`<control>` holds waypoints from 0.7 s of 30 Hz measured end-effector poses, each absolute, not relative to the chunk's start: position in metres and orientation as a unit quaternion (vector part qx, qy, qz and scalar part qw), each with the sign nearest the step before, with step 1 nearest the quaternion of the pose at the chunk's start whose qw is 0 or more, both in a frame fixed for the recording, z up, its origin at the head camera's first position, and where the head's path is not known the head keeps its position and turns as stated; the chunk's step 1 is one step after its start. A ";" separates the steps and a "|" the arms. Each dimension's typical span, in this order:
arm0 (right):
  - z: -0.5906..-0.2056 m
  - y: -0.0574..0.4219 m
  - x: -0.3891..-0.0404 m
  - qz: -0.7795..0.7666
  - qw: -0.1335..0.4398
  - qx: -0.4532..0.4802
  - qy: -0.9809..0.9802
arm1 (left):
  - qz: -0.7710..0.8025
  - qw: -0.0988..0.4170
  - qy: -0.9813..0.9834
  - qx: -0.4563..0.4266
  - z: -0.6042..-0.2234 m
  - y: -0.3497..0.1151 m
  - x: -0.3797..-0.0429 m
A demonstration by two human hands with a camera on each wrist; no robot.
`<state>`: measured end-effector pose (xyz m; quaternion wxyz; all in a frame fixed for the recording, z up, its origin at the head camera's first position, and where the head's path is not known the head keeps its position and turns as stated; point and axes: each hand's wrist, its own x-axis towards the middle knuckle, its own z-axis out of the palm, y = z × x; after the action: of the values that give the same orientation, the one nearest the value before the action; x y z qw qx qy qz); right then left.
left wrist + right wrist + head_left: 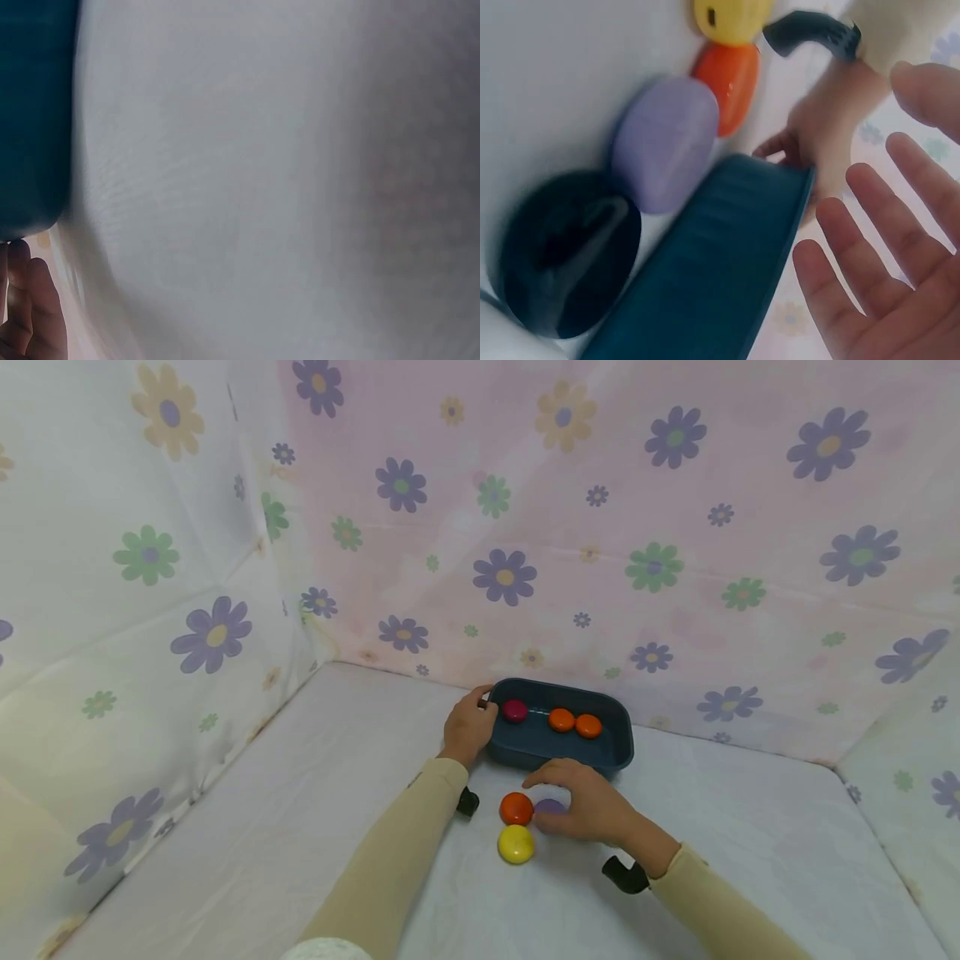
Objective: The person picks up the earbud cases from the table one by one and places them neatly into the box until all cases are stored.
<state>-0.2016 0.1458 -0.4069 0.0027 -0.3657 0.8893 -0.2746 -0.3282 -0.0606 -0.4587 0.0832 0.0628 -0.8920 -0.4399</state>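
Observation:
A dark teal plastic bin [558, 756] stands by the back wall, with a dark pink disc [514, 711] and two orange discs [561, 720] inside. My left hand [468, 727] grips the bin's left end at the rim. My right hand [588, 802] hovers in front of the bin, fingers spread and gently curved, holding nothing. Under it lies a purple disc [550, 807], partly hidden. An orange-red disc [517, 809] and a yellow disc [516, 845] lie beside it. The right wrist view also shows a glossy black disc [570, 255], hidden from the head camera.
A white cloth covers the table [300, 827]. Flower-patterned cloth walls [450, 543] enclose the back and both sides. A black wrist mount [626, 875] sits by the right wrist, another [467, 802] by the left.

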 end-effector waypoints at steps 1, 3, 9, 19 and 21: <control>-0.406 0.147 -0.203 -0.284 0.000 -0.363 0.888 | -0.440 0.082 -0.892 0.064 -0.459 -0.060 -0.328; -0.405 0.151 -0.208 -0.300 -0.009 -0.361 0.883 | -0.441 0.080 -0.892 0.064 -0.459 -0.060 -0.328; -0.403 0.162 -0.221 -0.335 -0.045 -0.340 0.878 | -0.441 0.080 -0.892 0.064 -0.458 -0.060 -0.327; -0.406 0.184 -0.249 -0.346 -0.065 -0.279 0.893 | -0.449 0.080 -0.888 0.060 -0.458 -0.061 -0.326; -0.407 0.188 -0.254 -0.352 -0.066 -0.269 0.894 | -0.450 0.083 -0.887 0.059 -0.458 -0.061 -0.326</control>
<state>-0.2543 0.1878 -0.4074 -0.0664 -0.2692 0.8938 -0.3524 -0.3259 -0.0608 -0.4579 0.0827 0.0588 -0.8871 -0.4503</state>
